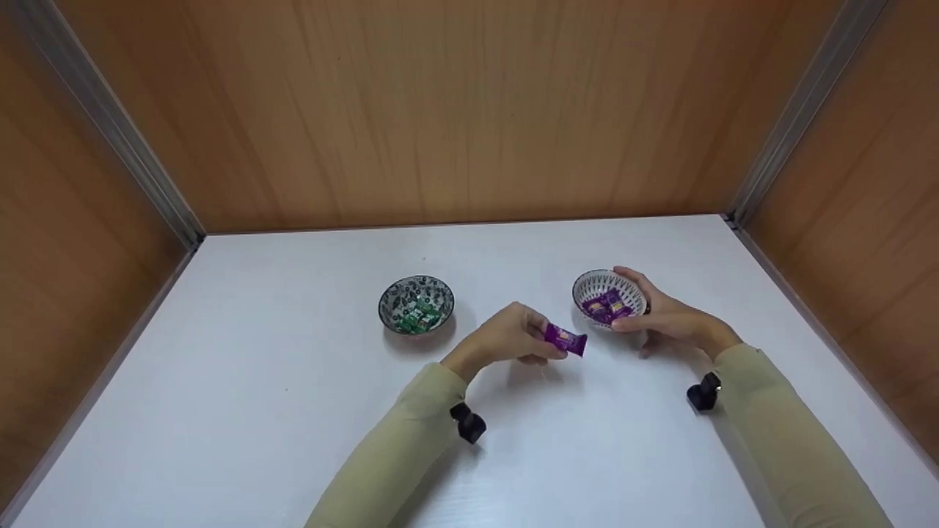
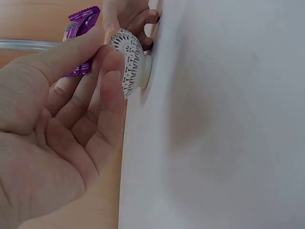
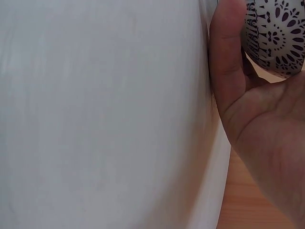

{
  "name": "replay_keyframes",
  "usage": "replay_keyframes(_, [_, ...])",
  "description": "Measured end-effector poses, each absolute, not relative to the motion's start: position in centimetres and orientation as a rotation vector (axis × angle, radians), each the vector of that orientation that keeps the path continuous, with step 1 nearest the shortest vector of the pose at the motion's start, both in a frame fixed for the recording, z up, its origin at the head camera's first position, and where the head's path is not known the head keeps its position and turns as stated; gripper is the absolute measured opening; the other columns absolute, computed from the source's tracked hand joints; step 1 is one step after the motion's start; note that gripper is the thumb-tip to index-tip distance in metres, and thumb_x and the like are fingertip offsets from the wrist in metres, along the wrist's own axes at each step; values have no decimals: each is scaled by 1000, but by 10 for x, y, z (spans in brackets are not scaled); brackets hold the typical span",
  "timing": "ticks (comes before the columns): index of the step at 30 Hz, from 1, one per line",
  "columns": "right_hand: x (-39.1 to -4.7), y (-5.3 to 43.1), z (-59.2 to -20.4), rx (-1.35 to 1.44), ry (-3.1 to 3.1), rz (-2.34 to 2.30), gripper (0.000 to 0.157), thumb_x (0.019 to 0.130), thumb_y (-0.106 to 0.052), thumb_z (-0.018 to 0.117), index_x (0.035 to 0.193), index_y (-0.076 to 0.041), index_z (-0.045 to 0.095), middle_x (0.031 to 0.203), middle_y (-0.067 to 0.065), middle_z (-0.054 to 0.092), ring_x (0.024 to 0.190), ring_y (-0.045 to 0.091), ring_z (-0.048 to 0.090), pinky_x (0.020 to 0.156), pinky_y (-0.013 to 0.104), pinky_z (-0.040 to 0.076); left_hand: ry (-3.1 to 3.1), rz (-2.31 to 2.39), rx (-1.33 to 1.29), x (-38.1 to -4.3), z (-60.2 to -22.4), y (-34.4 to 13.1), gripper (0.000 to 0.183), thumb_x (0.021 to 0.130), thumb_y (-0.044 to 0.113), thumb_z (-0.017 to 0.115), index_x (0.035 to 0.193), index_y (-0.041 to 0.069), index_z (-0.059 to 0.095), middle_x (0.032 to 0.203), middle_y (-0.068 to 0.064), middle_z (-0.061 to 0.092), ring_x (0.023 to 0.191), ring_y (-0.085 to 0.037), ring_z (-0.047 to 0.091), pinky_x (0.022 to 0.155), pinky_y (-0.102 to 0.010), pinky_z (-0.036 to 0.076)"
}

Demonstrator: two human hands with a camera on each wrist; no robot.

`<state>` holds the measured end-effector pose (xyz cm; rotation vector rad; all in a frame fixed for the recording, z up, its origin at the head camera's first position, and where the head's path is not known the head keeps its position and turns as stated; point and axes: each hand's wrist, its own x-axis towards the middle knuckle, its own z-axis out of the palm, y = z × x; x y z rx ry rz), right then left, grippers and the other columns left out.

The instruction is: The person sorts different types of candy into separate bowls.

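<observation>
Between thumb and fingers, my left hand point(image 1: 512, 336) pinches a small purple-wrapped candy point(image 1: 568, 340) above the white table, just left of a patterned white bowl. That bowl point(image 1: 591, 280) stands on the table with several more purple candies point(image 1: 604, 303) inside. My right hand point(image 1: 673, 321) holds the bowl at its right side, thumb near the front rim and fingers reaching round behind. In the left wrist view the held candy point(image 2: 87, 21) shows its crimped end beyond the thumb. The right wrist view shows the bowl's dark-patterned outer wall point(image 3: 277, 38) against the hand.
A second bowl point(image 1: 394, 293), dark-patterned with a black rim, stands to the left on the table point(image 1: 242, 411) and holds several green-wrapped candies point(image 1: 419, 317). Wooden panels point(image 1: 469, 110) enclose the table at the back and both sides.
</observation>
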<state>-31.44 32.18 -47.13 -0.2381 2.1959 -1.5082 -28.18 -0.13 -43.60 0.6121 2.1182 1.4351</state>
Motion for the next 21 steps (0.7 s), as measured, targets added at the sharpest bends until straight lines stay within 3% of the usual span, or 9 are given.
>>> replay_keyframes(9, [-315, 321, -469, -226, 2198, -1505, 106, 88, -27, 82, 158, -47, 5, 156, 16, 21, 130, 43, 39, 65, 49, 59, 2171, 1528, 472, -294, -432, 20, 12, 84, 12, 85, 91, 7, 77, 91, -14, 76, 77, -26, 73, 66, -28, 59])
replay_keyframes(15, [-315, 322, -469, -242, 2182, -1513, 105, 89, -26, 80, 159, -46, 4, 156, 16, 19, 131, 43, 38, 65, 49, 59, 2180, 1590, 412, -299, -431, 33, 11, 84, 8, 84, 90, 5, 76, 87, -12, 76, 68, -17, 68, 66, -28, 59])
replay_keyframes(21, [-316, 322, -470, -279, 2173, -1521, 106, 91, -23, 79, 160, -41, 2, 157, 19, 16, 131, 44, 37, 64, 47, 59, 2143, 1631, 358, -302, -433, 42, 7, 86, 7, 82, 87, 7, 75, 93, -16, 76, 69, -17, 68, 68, -28, 59])
